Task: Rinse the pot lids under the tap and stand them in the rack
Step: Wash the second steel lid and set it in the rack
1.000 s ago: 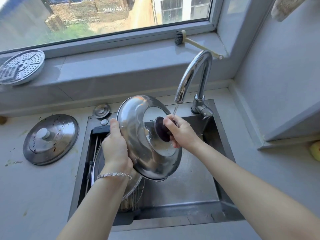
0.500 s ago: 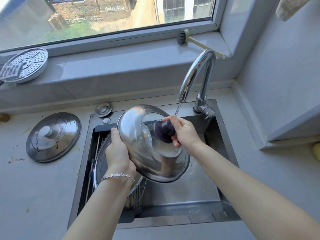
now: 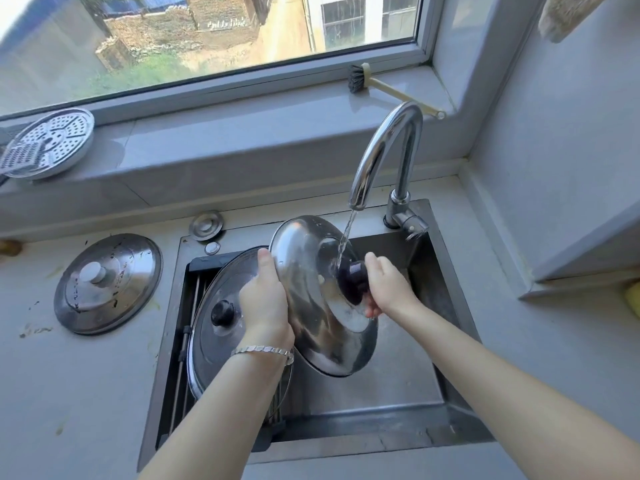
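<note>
Both hands are on one steel lid (image 3: 313, 306), held on edge over the sink (image 3: 398, 382). Of the two, the left hand (image 3: 265, 303) grips the rim on the near-left side, thumb laid on the domed face, fingers hidden behind. Opposite it, the right hand (image 3: 389, 287) curls loosely round the dark knob (image 3: 350, 277) from the right, thumb above and fingertips below. Whether it squeezes or only rubs, I cannot tell. From the tap (image 3: 381, 157) water (image 3: 346, 233) lands on the dome just beside the knob.

This looks like the rinsing step, and I judge it about midway for this lid. To do it well, the left hand should turn the rim so the stream sweeps the whole face, not only the knob's foot, where grime tends to sit. The underside likely needs a pass too, though it faces away, so its state is unseen. Wet steel is slippery, so a firm hold on the rim, low over the sink, seems wise.

A second lid (image 3: 214, 317) leans in the rack (image 3: 204, 263) at the sink's left. The rinsed one should stand just beside it, on edge. A third lid (image 3: 107, 282), flecked with scraps, lies flat on the tabletop (image 3: 69, 410), not yet rinsed.
</note>
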`<state>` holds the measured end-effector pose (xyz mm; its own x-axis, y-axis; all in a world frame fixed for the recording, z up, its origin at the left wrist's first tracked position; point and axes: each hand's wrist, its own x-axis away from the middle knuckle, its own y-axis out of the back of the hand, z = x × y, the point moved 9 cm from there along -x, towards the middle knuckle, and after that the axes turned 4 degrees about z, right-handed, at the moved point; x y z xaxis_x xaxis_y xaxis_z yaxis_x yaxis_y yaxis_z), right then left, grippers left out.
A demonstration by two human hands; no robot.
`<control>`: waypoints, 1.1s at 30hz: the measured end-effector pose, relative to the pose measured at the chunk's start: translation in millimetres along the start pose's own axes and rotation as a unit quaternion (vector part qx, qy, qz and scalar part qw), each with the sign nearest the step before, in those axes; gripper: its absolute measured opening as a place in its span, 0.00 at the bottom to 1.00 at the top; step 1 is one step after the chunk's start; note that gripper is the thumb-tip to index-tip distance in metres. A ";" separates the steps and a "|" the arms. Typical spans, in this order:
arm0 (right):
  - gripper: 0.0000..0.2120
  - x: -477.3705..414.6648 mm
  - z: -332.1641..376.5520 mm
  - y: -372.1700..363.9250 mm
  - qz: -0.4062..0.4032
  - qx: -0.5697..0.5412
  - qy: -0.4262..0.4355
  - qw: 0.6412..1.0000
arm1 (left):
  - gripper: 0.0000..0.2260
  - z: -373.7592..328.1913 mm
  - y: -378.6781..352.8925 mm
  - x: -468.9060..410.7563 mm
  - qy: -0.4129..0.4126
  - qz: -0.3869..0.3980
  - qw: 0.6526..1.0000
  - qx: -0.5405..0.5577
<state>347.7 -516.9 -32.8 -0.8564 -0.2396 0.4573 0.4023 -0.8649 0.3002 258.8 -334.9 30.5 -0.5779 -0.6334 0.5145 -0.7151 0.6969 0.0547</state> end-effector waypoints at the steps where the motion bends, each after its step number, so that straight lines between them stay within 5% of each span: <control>1: 0.19 0.8 -12.0 15.8 -0.050 0.006 -0.017 0.999 | 0.21 3.0 -4.5 -1.2 0.005 0.010 1.000 0.001; 4: 0.16 5.4 -59.3 64.1 -0.173 -0.002 -0.086 0.981 | 0.25 26.4 -18.3 -4.5 0.068 0.071 0.993 0.064; 8: 0.17 5.3 -68.8 59.4 -0.048 -0.219 -0.105 0.969 | 0.26 54.0 -25.8 3.3 0.147 0.119 0.972 0.142; 14: 0.11 6.5 1.6 101.4 -0.122 -0.156 0.059 0.978 | 0.18 56.2 -6.0 3.5 0.133 0.065 0.986 0.073; 18: 0.05 11.8 52.0 85.2 -0.056 -0.133 0.171 0.975 | 0.19 43.4 2.5 9.6 0.131 0.073 0.981 0.120; 21: 0.07 11.9 54.8 71.7 -0.015 -0.120 0.177 0.977 | 0.20 36.9 18.6 10.7 0.122 0.077 0.974 0.177; 25: 0.08 8.8 6.1 41.8 0.039 -0.156 0.058 0.985 | 0.19 32.7 35.2 11.3 0.055 0.100 0.983 0.142; 29: 0.28 14.3 -72.8 8.2 0.101 -0.375 -0.176 0.904 | 0.20 34.4 21.9 20.8 0.021 0.133 0.987 0.094; 33: 0.22 36.1 -105.5 22.6 0.134 -0.434 -0.248 0.856 | 0.17 24.2 -2.9 39.2 -0.106 0.143 0.983 -0.038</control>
<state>291.7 -591.6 -97.9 -0.4426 -0.4501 0.7756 -0.0132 -0.8616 -0.5075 228.7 -370.0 29.8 -0.8260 -0.4572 0.3296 -0.4837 0.8752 0.0019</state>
